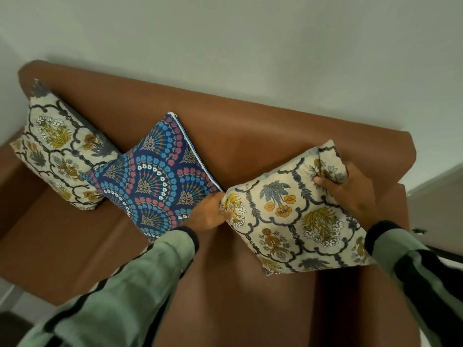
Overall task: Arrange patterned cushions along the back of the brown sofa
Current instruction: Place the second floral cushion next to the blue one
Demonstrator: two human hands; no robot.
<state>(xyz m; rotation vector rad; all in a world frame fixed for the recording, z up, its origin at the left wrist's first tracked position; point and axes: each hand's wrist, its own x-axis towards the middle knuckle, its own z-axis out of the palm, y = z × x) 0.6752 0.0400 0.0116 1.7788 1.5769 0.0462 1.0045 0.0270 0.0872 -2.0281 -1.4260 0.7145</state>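
Three patterned cushions lean on the back of the brown sofa (250, 136). A cream floral cushion (57, 151) stands at the left end. A blue fan-patterned cushion (160, 179) sits in the middle, overlapping it. A second cream floral cushion (295, 211) is at the right end, held by both hands. My left hand (208, 214) pinches its left corner, touching the blue cushion's edge. My right hand (350, 191) grips its upper right corner. Both arms wear green sleeves with dark stripes.
A pale wall (250, 46) runs behind the sofa. The sofa's right armrest (390, 196) is just behind the held cushion, and the left armrest (10, 171) is beside the left cushion. Light floor (436, 191) shows at the right.
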